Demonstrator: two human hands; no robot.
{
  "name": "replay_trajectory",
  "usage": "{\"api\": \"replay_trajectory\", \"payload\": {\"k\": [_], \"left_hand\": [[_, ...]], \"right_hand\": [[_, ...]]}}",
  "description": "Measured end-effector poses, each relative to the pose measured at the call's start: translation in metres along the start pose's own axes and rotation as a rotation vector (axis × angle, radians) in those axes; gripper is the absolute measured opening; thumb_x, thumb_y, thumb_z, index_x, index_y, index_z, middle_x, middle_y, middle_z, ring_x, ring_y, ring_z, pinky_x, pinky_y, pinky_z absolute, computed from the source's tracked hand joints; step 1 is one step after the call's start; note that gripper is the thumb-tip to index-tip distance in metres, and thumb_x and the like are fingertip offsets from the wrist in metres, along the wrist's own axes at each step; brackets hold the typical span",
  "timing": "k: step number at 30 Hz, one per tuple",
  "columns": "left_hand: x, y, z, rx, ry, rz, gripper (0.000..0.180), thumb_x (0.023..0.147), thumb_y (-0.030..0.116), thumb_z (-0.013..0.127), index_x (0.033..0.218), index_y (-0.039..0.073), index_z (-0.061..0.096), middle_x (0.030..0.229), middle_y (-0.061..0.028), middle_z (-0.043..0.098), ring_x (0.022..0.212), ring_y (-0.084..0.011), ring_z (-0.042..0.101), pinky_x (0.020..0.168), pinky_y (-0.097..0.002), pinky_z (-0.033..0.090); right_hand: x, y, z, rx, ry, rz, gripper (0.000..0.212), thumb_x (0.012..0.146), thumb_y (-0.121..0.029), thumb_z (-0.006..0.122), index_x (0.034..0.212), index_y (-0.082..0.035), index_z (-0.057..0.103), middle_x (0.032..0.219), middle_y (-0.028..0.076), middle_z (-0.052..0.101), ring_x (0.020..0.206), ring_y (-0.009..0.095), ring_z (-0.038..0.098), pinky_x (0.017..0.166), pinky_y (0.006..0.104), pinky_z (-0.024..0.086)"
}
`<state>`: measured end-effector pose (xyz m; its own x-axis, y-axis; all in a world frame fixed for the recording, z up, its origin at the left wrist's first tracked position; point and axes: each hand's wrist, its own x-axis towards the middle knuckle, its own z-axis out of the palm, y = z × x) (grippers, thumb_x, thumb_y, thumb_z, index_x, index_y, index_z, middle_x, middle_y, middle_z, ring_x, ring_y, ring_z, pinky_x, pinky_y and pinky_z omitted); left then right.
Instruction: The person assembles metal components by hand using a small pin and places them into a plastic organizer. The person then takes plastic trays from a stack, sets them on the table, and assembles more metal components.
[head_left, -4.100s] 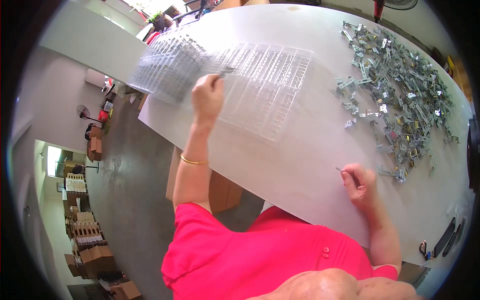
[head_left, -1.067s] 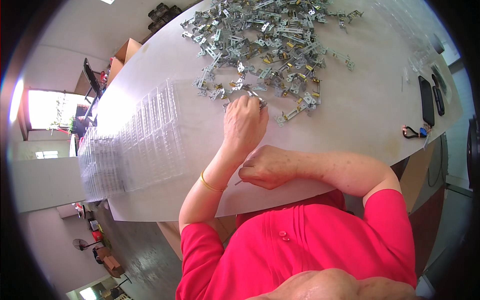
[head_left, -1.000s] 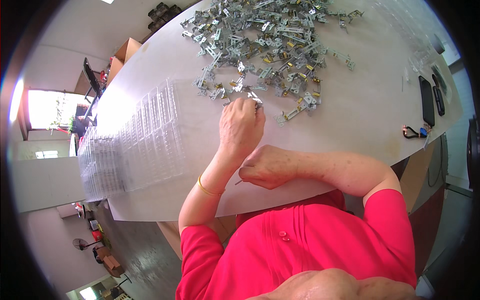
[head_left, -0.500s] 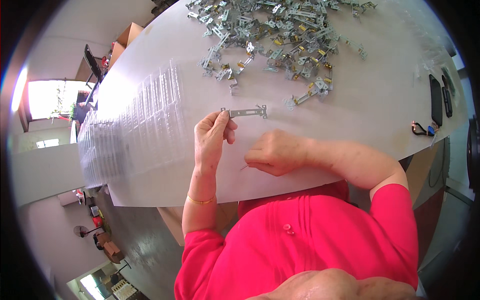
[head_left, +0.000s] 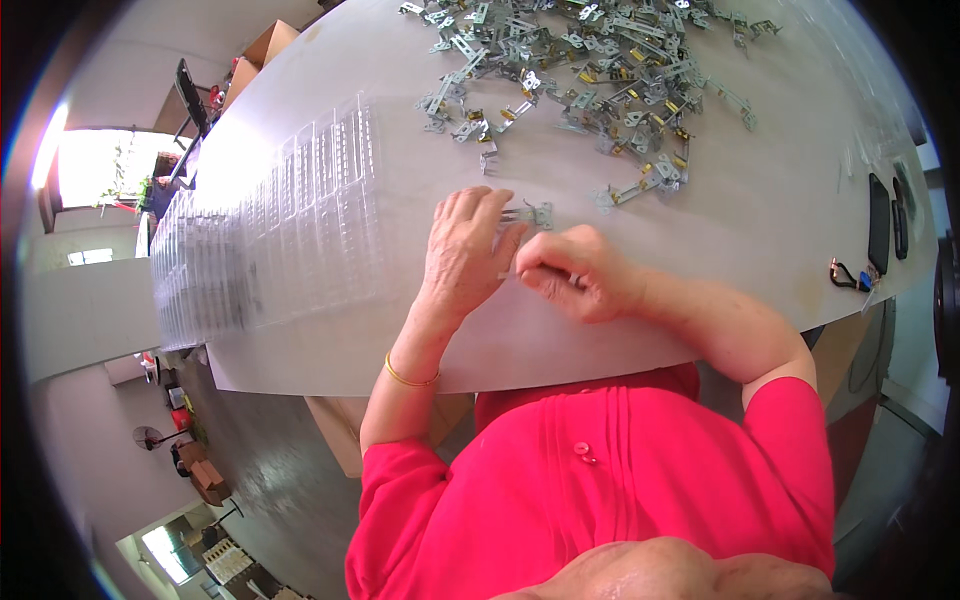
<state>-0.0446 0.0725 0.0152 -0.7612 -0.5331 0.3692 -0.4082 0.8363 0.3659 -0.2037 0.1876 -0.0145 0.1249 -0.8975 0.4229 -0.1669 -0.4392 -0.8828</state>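
Note:
My left hand [head_left: 463, 245] is palm down over the table, its fingers stretched out and the thumb set apart from them. A flat silver metal bracket [head_left: 538, 215] shows just beyond its thumb and index finger; the bracket's left part is hidden under the hand. Close by on the right, my right hand [head_left: 582, 275] is curled closed, thumb against the bent fingers, beside the left thumb. Whatever it pinches is hidden or too small to name. At the far side lies a heap of similar metal brackets [head_left: 640, 110], some with brass-coloured pieces.
Stacked clear plastic trays [head_left: 290, 220] stand at the left of the white table [head_left: 480, 350]. On the right are a black flat case [head_left: 879, 225], a black pen-like tool [head_left: 900, 220] and dark-handled cutters [head_left: 850, 275]. Clear plastic [head_left: 860, 90] lies at the far right.
My left hand has turned palm down over the bracket, and its fingers have straightened from their pinch. My right hand has moved up beside it. The thin rod seen earlier at the right fingers no longer shows.

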Motion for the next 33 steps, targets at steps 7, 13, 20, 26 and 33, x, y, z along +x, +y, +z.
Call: {"api": "replay_trajectory", "payload": {"k": [7,13,20,26,33], "left_hand": [[-0.002,-0.008,0.008,-0.168,0.012,-0.065,0.014,0.093,0.010,0.065,0.104,0.001,0.066,0.088,-0.0077,0.066,0.078,-0.0231,0.063,0.071,-0.0329,0.050],[0.005,0.000,-0.011,-1.014,-0.086,-0.747,0.025,0.103,0.022,0.057,0.099,-0.001,0.066,0.072,0.0022,0.055,0.064,-0.0066,0.055,0.058,-0.0217,0.042],[-0.002,-0.001,-0.009,-0.977,-0.097,-0.680,0.022,0.102,0.020,0.058,0.099,0.000,0.066,0.069,0.0015,0.057,0.060,-0.0061,0.053,0.054,-0.0210,0.039],[-0.004,0.000,-0.005,-0.845,-0.052,-0.602,0.020,0.102,0.019,0.059,0.097,0.000,0.066,0.067,0.0021,0.055,0.057,-0.0045,0.049,0.051,-0.0213,0.038],[-0.011,-0.009,0.003,-0.579,0.070,-0.421,0.010,0.094,0.010,0.067,0.093,0.001,0.064,0.069,-0.0055,0.058,0.058,-0.0112,0.052,0.054,-0.0283,0.043]], "right_hand": [[0.013,-0.005,-0.006,0.115,0.423,0.087,0.005,0.099,-0.005,0.060,0.103,-0.006,0.058,0.072,-0.001,0.057,0.059,0.006,0.055,0.053,0.0239,0.043],[0.012,0.001,-0.012,0.070,0.427,0.248,0.005,0.098,-0.006,0.061,0.103,-0.005,0.058,0.068,-0.003,0.056,0.059,0.004,0.053,0.052,0.0218,0.042],[0.016,-0.004,-0.006,-0.041,0.375,0.282,0.004,0.097,-0.006,0.062,0.100,-0.005,0.059,0.066,-0.001,0.055,0.057,0.004,0.050,0.051,0.0230,0.040],[0.016,-0.004,-0.005,-0.102,0.368,0.280,0.005,0.097,-0.006,0.062,0.101,-0.004,0.059,0.067,0.000,0.056,0.057,0.005,0.050,0.051,0.0237,0.041],[0.016,-0.006,-0.006,-0.134,0.325,0.303,0.012,0.098,-0.007,0.061,0.109,-0.004,0.057,0.066,0.002,0.057,0.057,0.006,0.052,0.052,0.0243,0.042]]}}
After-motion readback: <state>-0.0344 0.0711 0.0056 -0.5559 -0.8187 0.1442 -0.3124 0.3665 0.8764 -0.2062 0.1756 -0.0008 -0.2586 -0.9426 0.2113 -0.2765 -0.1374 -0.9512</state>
